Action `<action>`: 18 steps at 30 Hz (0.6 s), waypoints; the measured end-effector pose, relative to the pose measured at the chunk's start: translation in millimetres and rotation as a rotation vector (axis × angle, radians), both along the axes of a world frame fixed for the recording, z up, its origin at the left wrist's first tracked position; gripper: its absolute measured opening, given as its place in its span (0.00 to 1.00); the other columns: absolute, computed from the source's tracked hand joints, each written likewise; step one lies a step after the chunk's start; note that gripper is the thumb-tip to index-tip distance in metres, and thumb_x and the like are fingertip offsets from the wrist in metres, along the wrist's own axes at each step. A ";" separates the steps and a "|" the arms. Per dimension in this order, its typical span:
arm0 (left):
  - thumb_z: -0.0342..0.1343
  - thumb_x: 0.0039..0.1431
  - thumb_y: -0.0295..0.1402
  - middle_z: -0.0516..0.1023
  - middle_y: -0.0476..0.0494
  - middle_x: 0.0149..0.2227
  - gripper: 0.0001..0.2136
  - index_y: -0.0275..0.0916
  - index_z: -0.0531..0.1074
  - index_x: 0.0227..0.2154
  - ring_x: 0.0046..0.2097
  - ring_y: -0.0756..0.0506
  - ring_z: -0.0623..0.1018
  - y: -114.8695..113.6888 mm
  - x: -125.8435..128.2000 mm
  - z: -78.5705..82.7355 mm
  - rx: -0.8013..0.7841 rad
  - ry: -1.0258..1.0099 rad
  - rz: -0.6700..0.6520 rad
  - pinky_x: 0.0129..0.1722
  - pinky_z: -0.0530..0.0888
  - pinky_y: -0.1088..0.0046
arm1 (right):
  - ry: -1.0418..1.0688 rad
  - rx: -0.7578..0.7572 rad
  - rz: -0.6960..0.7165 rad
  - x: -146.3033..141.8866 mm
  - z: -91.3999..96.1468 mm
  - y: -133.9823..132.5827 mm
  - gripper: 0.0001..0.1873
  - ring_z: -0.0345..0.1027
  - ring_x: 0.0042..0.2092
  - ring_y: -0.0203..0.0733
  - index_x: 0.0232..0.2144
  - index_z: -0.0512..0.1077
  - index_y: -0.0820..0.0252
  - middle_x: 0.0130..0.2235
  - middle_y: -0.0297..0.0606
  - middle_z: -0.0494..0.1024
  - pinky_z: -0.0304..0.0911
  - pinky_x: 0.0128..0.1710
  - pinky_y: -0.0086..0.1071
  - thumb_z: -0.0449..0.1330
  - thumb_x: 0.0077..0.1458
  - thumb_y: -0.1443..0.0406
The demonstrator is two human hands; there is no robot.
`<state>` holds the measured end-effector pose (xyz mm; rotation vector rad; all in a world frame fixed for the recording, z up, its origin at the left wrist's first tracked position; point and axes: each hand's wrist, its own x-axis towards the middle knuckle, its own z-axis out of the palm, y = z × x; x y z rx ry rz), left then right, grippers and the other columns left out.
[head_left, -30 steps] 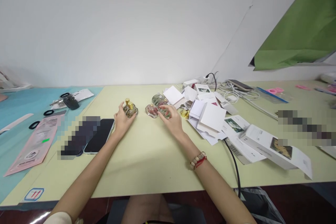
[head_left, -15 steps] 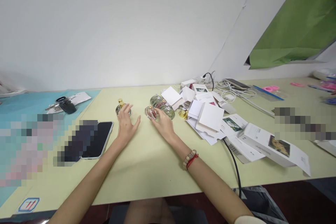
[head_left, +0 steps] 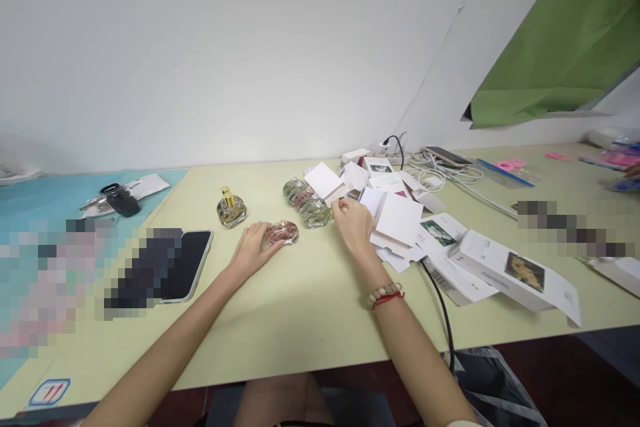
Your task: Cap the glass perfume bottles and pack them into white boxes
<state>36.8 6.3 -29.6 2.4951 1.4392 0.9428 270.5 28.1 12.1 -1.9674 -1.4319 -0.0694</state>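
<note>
Unsecured glass beside loose cartons; right grip unconfirmed

Your left hand [head_left: 251,250] holds the squat clear-glass bottle with pink contents [head_left: 283,233], thumb and fingers about its near left side. It sits on the pale yellow-green tabletop [head_left: 280,320], in front of the row of 3 squat glass bottles, 2 green and 1 pink [head_left: 305,200]. In my judgement, so shallow a hold could let smooth glass slip or tip if you pull sideways.

Your right hand [head_left: 354,223] is at the heap of folded white cardboard boxes [head_left: 399,219], fingertips drawn together; I cannot tell whether they pinch anything. A careless sweep there could push cardboard into the row and knock glass together. A backward swing of your left hand could topple the green glass bottle with a tall gold top [head_left: 231,210].

Hidden: whatever lies behind your right fingers. Pixelation obscures the dark slab [head_left: 145,270] beside the black-screened phone [head_left: 190,267]; overlapping boxes defeat a count
</note>
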 end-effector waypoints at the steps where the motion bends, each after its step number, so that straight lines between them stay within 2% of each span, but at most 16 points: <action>1: 0.48 0.55 0.44 0.69 0.45 0.32 0.13 0.39 0.64 0.35 0.36 0.46 0.69 -0.6 0.5 1.0 0.005 0.005 0.001 0.37 0.65 0.68 | -0.021 -0.041 -0.014 6.2 -1.5 2.4 0.17 0.66 0.32 0.39 0.24 0.74 0.59 0.29 0.39 0.75 0.51 0.30 0.28 0.49 0.51 0.58; 4: 0.48 0.55 0.44 0.68 0.45 0.31 0.13 0.39 0.64 0.34 0.35 0.46 0.68 -2.2 1.4 2.9 0.008 0.016 0.001 0.36 0.65 0.69 | -0.083 -0.125 0.032 17.7 -9.4 7.0 0.12 0.67 0.37 0.42 0.30 0.75 0.54 0.33 0.38 0.75 0.54 0.32 0.30 0.52 0.49 0.62; 7: 0.48 0.55 0.43 0.67 0.45 0.32 0.12 0.39 0.64 0.34 0.35 0.46 0.68 -3.0 1.3 3.4 0.006 0.009 -0.008 0.36 0.65 0.68 | -0.160 -0.161 0.082 21.9 -18.6 9.5 0.16 0.67 0.39 0.43 0.38 0.73 0.53 0.38 0.39 0.74 0.55 0.33 0.30 0.52 0.47 0.68; 9: 0.48 0.55 0.43 0.67 0.45 0.32 0.12 0.39 0.64 0.34 0.35 0.46 0.68 -3.1 1.1 3.6 0.006 0.000 -0.015 0.37 0.65 0.68 | -0.210 -0.179 0.120 23.0 -23.1 11.1 0.18 0.67 0.40 0.43 0.40 0.72 0.56 0.40 0.41 0.73 0.56 0.34 0.30 0.52 0.46 0.71; 13: 0.48 0.55 0.43 0.67 0.45 0.31 0.12 0.39 0.64 0.33 0.35 0.46 0.68 -3.3 0.7 4.7 0.004 -0.010 -0.028 0.36 0.64 0.69 | -0.233 -0.240 0.189 22.9 -25.0 13.9 0.14 0.67 0.39 0.44 0.36 0.74 0.57 0.37 0.43 0.74 0.56 0.33 0.31 0.50 0.50 0.69; 18: 0.47 0.56 0.44 0.66 0.46 0.30 0.13 0.39 0.63 0.28 0.34 0.47 0.67 -5.3 1.5 7.1 0.008 0.029 -0.073 0.34 0.63 0.71 | -0.214 -0.237 0.231 19.1 -21.6 12.8 0.12 0.67 0.38 0.44 0.30 0.75 0.55 0.35 0.40 0.75 0.54 0.31 0.30 0.51 0.51 0.67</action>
